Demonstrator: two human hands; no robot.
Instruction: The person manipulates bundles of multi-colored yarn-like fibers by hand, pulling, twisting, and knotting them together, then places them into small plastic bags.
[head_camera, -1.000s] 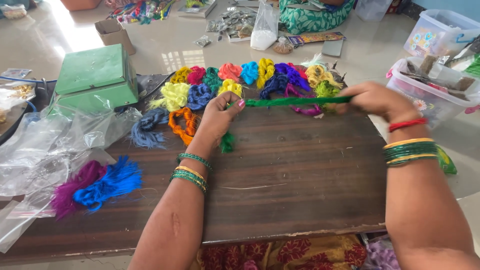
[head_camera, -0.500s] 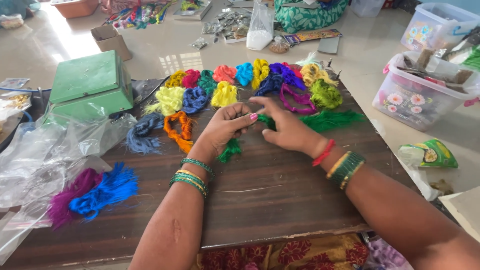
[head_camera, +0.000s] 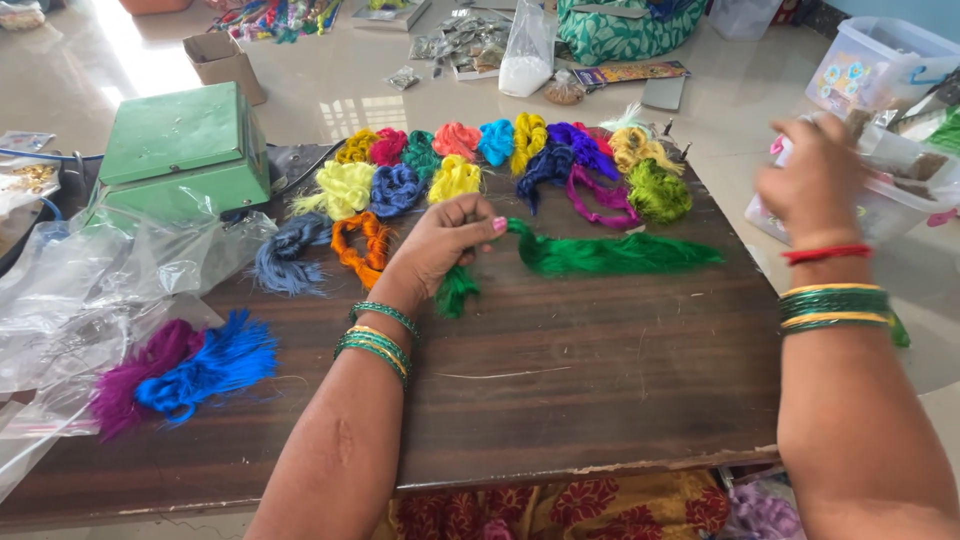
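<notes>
Green thread bundle (head_camera: 600, 255): one, long axis left-right, loose end pointing right.
Your left hand (head_camera: 445, 245): fingers pinching it.
Your right hand (head_camera: 812, 180): blurred, grip unclear.

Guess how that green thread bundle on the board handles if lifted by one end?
Likely floppy: the green thread bundle bends where the left hand pinches it. Probably light, being loose fine strands. Strands may splay or snag, since its far end fans out on the wooden board.

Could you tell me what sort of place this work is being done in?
Probably a home craft space on the floor: a low wooden board strewn with coloured thread bundles, a green metal box, and plastic tubs on a tiled floor.
</notes>
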